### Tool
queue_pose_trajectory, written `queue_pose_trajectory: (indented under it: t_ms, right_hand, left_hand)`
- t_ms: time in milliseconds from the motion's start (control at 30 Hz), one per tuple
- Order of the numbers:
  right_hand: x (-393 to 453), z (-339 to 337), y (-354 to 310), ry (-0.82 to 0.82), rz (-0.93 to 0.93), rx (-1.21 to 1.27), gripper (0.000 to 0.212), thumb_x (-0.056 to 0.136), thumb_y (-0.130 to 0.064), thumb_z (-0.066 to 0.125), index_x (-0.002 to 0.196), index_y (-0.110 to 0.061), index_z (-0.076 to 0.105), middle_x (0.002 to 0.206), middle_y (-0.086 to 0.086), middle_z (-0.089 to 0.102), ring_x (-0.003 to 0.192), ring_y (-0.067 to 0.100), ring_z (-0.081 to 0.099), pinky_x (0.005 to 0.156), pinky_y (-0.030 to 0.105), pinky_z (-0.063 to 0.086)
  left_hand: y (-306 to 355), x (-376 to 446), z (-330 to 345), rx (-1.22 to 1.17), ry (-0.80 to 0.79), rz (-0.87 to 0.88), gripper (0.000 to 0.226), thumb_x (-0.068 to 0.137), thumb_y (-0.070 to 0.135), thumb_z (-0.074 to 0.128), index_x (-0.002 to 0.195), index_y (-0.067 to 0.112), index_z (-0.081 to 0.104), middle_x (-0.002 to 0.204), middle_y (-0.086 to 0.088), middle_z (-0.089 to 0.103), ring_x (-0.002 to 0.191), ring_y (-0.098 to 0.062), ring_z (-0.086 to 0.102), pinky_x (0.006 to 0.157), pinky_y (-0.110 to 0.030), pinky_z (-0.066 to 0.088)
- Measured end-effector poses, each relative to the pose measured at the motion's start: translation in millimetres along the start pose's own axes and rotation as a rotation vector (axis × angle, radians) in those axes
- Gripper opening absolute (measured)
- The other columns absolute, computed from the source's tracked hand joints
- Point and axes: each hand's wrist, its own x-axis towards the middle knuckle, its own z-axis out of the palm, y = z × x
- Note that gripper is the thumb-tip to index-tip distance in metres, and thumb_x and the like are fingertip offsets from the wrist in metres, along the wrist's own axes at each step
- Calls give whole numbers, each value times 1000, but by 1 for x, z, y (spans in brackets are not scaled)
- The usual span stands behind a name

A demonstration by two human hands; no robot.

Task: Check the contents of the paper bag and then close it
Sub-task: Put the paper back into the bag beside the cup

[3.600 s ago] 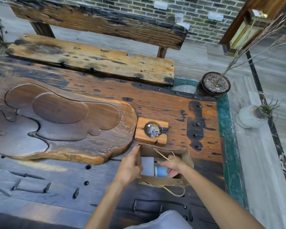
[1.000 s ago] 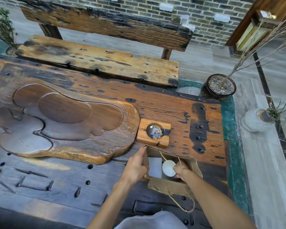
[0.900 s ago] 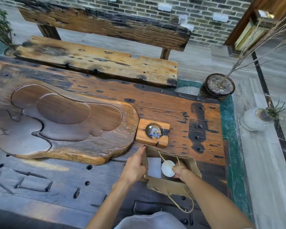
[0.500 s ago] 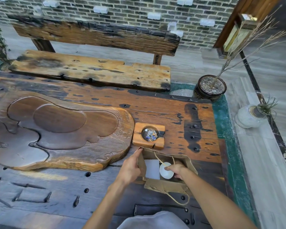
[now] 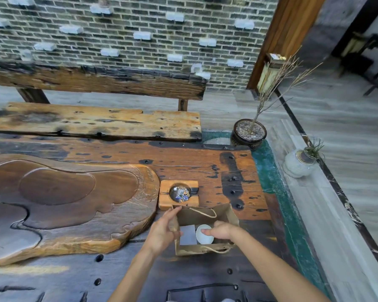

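Note:
A brown paper bag with twine handles stands open on the dark wooden table, near its front right. Inside I see a flat white box on the left and a round white cup on the right. My left hand pinches the bag's left wall and holds it apart. My right hand reaches into the bag from the right, its fingers curled over the cup's rim.
A small wooden ashtray block sits just behind the bag. A large carved wooden tea tray fills the table's left. A bench stands beyond the table. A potted dry branch and a white vase stand on the floor at right.
The camera has tilted up, showing more of the brick wall. My hands stay at the bag; the right hand has settled lower over the white cup, which earlier lay on its side showing blue.

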Motion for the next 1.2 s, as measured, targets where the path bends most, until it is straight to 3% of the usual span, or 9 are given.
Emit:
queue_pose_trajectory:
  t_ms: [133, 233, 300, 400, 533, 700, 933, 1100, 1200]
  right_hand:
    - [-15, -9, 1, -34, -47, -48, 85, 89, -70, 43, 147, -8, 39, 152, 9, 42, 131, 26, 47, 101, 35, 42]
    - [-27, -15, 2, -45, -92, 41, 55, 85, -73, 47, 103, -22, 60, 108, -1, 59, 90, 13, 55, 84, 30, 46]
    - [-35, -20, 3, -61, -124, 85, 61, 83, -73, 49, 114, -22, 61, 114, -2, 61, 99, 12, 59, 93, 30, 51]
    - [-54, -29, 0, -108, -156, 96, 81, 87, -69, 49, 144, -10, 45, 143, 3, 55, 123, 18, 57, 109, 39, 46]
    - [-88, -44, -6, -144, -227, 125, 77, 93, -62, 48, 147, -7, 41, 146, 5, 54, 127, 17, 56, 112, 38, 42]
    - [-124, -69, -12, -70, -332, 91, 65, 96, -55, 50, 143, -10, 47, 133, 1, 65, 112, 12, 66, 104, 34, 50]
    - [-155, -99, -18, 83, -472, 89, 45, 95, -53, 52, 125, -21, 63, 113, -8, 74, 99, 6, 71, 98, 35, 55]
    - [-150, -98, -9, 236, -510, 138, 25, 94, -42, 60, 110, -24, 68, 100, -8, 77, 94, 9, 73, 87, 31, 56]
    - [-132, -93, 10, 331, -470, 310, 20, 95, -36, 61, 105, -20, 69, 97, -4, 77, 96, 15, 72, 82, 28, 56]
  left_hand:
    - [8, -8, -1, -17, 33, 16, 71, 80, 4, 72, 131, 45, 45, 116, -36, 61, 105, -40, 64, 86, -28, 46]
    - [12, -13, -4, -30, 45, 29, 71, 81, 4, 71, 135, 42, 45, 122, -42, 56, 122, -48, 52, 95, -38, 48]
    - [15, -18, -7, -30, 52, 45, 68, 82, 4, 71, 137, 36, 48, 131, -38, 53, 110, -40, 62, 94, -38, 50]
    - [16, -20, -10, -94, 75, 71, 58, 83, 10, 72, 127, 42, 52, 135, -6, 57, 95, -12, 60, 90, -28, 53]
    - [20, -19, -16, -67, 123, 55, 33, 88, 23, 70, 118, 33, 61, 96, 6, 65, 81, -3, 60, 69, -13, 49]
    - [37, -23, -29, -30, 188, 143, 18, 90, 25, 66, 107, 30, 66, 101, 8, 69, 86, -6, 66, 64, -12, 49]
    - [69, -26, -50, 27, 279, 271, 14, 88, 28, 68, 100, 35, 66, 102, 15, 70, 91, -2, 65, 82, -27, 54]
    - [67, -25, -50, 50, 288, 290, 12, 89, 27, 66, 99, 34, 68, 97, 16, 70, 88, -3, 65, 76, -21, 50]
    - [47, -13, -46, -19, 264, 204, 10, 91, 31, 64, 91, 41, 66, 93, 9, 71, 87, -8, 64, 83, -31, 51]
